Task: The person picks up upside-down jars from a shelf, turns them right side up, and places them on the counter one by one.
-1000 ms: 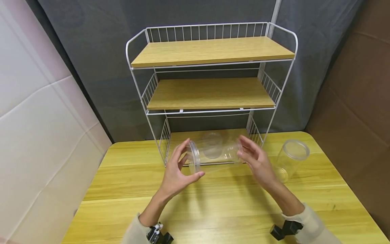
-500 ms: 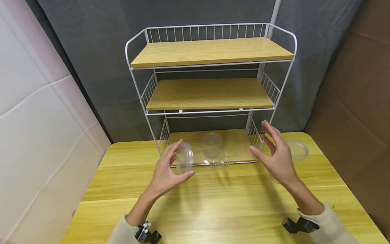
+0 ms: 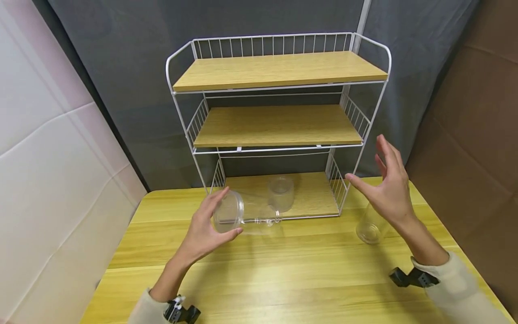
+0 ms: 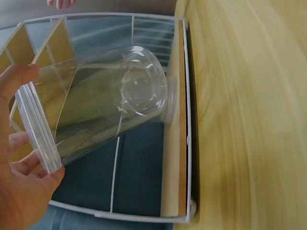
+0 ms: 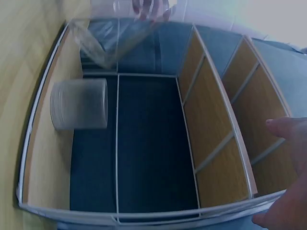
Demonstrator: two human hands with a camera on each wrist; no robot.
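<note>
Clear plastic forms the jar (image 4: 103,103) we hold by its lid (image 4: 38,128) in our left hand (image 3: 205,230), before the bottom shelf (image 3: 313,195)'s front-left corner, long axis sideways, base toward our wide-spread, empty right hand (image 3: 389,191).

Three clear cylindrical jars noted. Held jar (image 4: 96,100): off the table (image 3: 315,279), lying sideways and tilted, ridged lid (image 4: 38,127) in place and gripped by the left hand (image 3: 205,229), base directed right. Shelf jar (image 3: 281,195): standing on end on the bottom shelf (image 3: 313,198), about midway between its side edges. Table jar (image 3: 370,229): standing near the table's far right corner, upper part hidden behind the right hand (image 3: 387,189).
</note>
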